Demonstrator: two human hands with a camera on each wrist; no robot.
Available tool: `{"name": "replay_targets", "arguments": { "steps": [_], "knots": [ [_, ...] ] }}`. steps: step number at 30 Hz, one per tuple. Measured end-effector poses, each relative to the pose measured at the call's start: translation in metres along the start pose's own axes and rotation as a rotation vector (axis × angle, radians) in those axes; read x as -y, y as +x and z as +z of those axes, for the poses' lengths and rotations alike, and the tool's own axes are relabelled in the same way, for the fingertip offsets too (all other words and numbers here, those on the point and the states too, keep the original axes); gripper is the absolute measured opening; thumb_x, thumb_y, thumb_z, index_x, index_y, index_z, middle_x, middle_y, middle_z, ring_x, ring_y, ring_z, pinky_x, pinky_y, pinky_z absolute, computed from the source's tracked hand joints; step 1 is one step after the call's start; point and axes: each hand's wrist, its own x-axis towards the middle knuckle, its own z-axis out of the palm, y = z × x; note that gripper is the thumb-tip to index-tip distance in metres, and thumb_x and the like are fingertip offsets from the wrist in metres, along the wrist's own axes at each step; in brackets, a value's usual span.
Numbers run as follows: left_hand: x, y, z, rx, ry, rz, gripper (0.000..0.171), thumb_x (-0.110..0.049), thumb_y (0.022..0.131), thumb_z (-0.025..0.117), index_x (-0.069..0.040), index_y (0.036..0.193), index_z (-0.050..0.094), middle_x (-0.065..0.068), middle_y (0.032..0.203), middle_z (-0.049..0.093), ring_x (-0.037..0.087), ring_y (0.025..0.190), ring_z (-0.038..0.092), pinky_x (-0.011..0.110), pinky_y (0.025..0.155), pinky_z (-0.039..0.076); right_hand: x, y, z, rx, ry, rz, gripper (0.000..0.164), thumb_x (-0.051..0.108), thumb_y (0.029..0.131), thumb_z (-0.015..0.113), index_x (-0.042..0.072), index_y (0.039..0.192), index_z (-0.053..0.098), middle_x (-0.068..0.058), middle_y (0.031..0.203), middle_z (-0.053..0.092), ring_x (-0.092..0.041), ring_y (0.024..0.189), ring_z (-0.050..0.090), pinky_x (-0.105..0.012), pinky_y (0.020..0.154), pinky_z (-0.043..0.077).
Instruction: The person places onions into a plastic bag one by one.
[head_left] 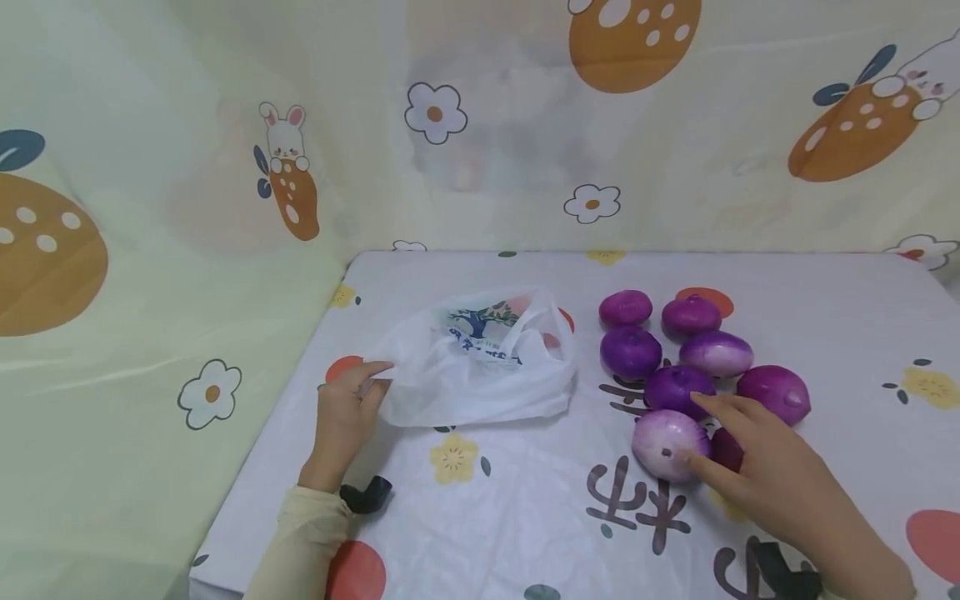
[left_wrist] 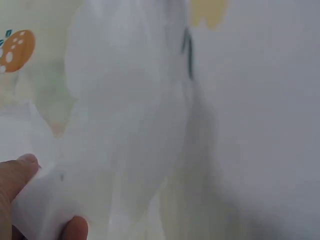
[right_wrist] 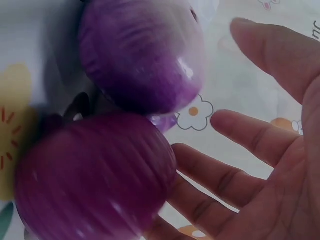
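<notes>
A white plastic bag (head_left: 472, 396) with a printed tree and blue lettering lies crumpled on the table, left of the onions. My left hand (head_left: 345, 417) pinches the bag's left edge between thumb and fingers; the left wrist view shows the thin film (left_wrist: 40, 200) between them. On the right, my right hand (head_left: 780, 471) hovers at the near end of several purple onions, its fingers spread. Nearest its thumb is a pale purple-white onion (head_left: 663, 446); a reddish onion (head_left: 726, 452) is partly hidden beneath the hand. In the right wrist view, some fingers pass behind this reddish onion (right_wrist: 95, 180); contact is unclear.
The other onions stand close together behind, among them a dark purple one (head_left: 630, 352) and a reddish one (head_left: 774, 393) at the right. A patterned white cloth (head_left: 525, 508) covers the table. Patterned sheets (head_left: 510, 167) hang behind and at the left.
</notes>
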Motion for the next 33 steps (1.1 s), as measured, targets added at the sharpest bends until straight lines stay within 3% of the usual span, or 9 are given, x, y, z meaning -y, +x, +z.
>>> {"name": "replay_targets", "arguments": {
  "steps": [3,10,13,18,20,24,29,33],
  "knots": [
    [-0.002,0.005,0.001,-0.032,-0.080,-0.071,0.031,0.013,0.082,0.066,-0.003,0.104,0.081,0.002,0.055,0.051,0.000,0.048,0.022,0.020,0.042,0.024,0.003,0.001,0.004,0.003,-0.018,-0.001,0.074,0.035,0.080,0.089,0.001,0.140,0.061,-0.027,0.131,0.061,-0.048,0.122,0.054,-0.073,0.091,0.046],
    [-0.006,0.003,0.005,-0.065,-0.221,-0.259,0.032,0.013,0.082,0.065,-0.004,0.102,0.082,0.002,0.053,0.051,-0.004,0.043,0.025,0.017,0.042,0.022,0.005,0.003,0.008,0.019,-0.020,0.008,0.081,0.043,0.075,0.092,0.001,0.138,0.062,-0.027,0.131,0.061,-0.050,0.117,0.058,-0.072,0.087,0.047],
    [-0.007,0.002,0.008,-0.076,-0.313,-0.329,0.026,0.013,0.085,0.065,0.001,0.102,0.081,0.010,0.062,0.065,-0.002,0.048,0.036,0.017,0.044,0.026,0.005,0.003,0.010,0.002,-0.030,0.001,0.082,0.046,0.074,0.092,0.003,0.137,0.064,-0.026,0.127,0.063,-0.048,0.113,0.060,-0.070,0.086,0.049],
    [-0.006,0.000,0.010,-0.075,-0.418,-0.415,0.015,0.007,0.091,0.069,0.005,0.100,0.080,0.022,0.095,0.077,0.005,0.077,0.064,0.016,0.062,0.049,0.006,0.006,0.014,0.003,-0.048,-0.007,0.083,0.047,0.072,0.093,0.004,0.137,0.065,-0.026,0.123,0.064,-0.049,0.109,0.060,-0.069,0.087,0.048],
    [-0.006,0.000,0.012,-0.081,-0.415,-0.435,0.012,0.005,0.091,0.071,0.005,0.098,0.080,0.021,0.095,0.077,0.006,0.080,0.065,0.016,0.066,0.051,0.006,0.006,0.015,0.006,-0.066,-0.007,0.084,0.048,0.071,0.093,0.004,0.137,0.065,-0.027,0.123,0.064,-0.051,0.108,0.060,-0.070,0.088,0.047],
    [-0.006,-0.002,0.015,-0.106,-0.385,-0.452,0.010,0.003,0.089,0.074,0.005,0.097,0.081,0.021,0.093,0.077,0.005,0.072,0.059,0.016,0.058,0.045,0.008,0.008,0.018,0.019,-0.117,-0.005,0.085,0.051,0.071,0.091,0.005,0.137,0.065,-0.026,0.121,0.065,-0.051,0.107,0.061,-0.073,0.095,0.039],
    [-0.005,-0.004,0.015,-0.111,-0.387,-0.429,0.011,0.005,0.088,0.074,0.005,0.097,0.081,0.022,0.092,0.077,0.005,0.068,0.056,0.016,0.057,0.043,0.011,0.011,0.022,0.050,-0.175,0.023,0.088,0.052,0.071,0.091,0.007,0.140,0.062,-0.027,0.122,0.064,-0.051,0.114,0.058,-0.085,0.102,0.022],
    [-0.005,-0.005,0.015,-0.107,-0.414,-0.409,0.011,0.006,0.089,0.072,0.005,0.096,0.081,0.022,0.091,0.077,0.004,0.071,0.061,0.016,0.061,0.048,0.014,0.011,0.026,0.027,-0.207,0.012,0.093,0.054,0.067,0.092,0.008,0.141,0.061,-0.027,0.122,0.064,-0.050,0.112,0.060,-0.088,0.101,0.018]
  ]
}}
